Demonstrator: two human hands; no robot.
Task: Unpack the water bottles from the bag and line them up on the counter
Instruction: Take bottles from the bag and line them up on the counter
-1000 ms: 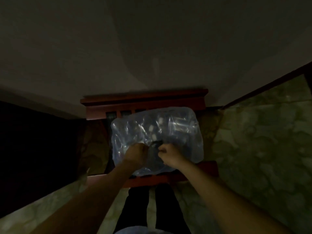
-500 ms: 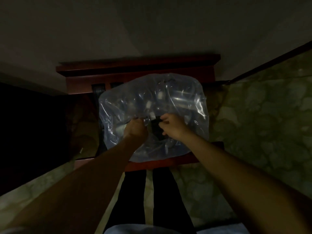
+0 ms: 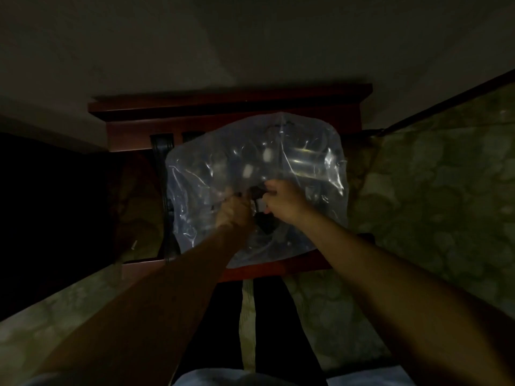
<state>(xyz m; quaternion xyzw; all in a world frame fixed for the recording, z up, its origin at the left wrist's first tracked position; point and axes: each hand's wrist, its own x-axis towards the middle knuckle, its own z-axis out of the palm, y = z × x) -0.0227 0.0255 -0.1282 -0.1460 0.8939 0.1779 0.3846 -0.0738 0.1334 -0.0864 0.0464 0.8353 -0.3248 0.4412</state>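
On the dark wooden desk (image 3: pixel 278 270): a clear plastic bag (image 3: pixel 315 151) of bottles.
Left hand (image 3: pixel 232 211) and right hand (image 3: pixel 281 200) both pinch the bag's dark opening, fingers curled around the plastic.

Dim wall (image 3: pixel 250 37) — marbled floor (image 3: pixel 446 190) (greenish).

We see a clear, faintly bluish plastic bag (image 3: pixel 306 151) at the centre of the frame, streaked with white glints. Through it show pale, whitish patches and a yellowish gleam at its upper right, and near its middle a black knot (image 3: pixel 257 195). Behind and under it runs a dark reddish-brown wooden worktop (image 3: pixel 231 105). The floor (image 3: pixel 446 190) at right and lower left is greenish with a mottled, marbled pattern. The wall (image 3: pixel 250 37) across the top is plain dull grey. At bottom centre, black trousers (image 3: pixel 211 330).
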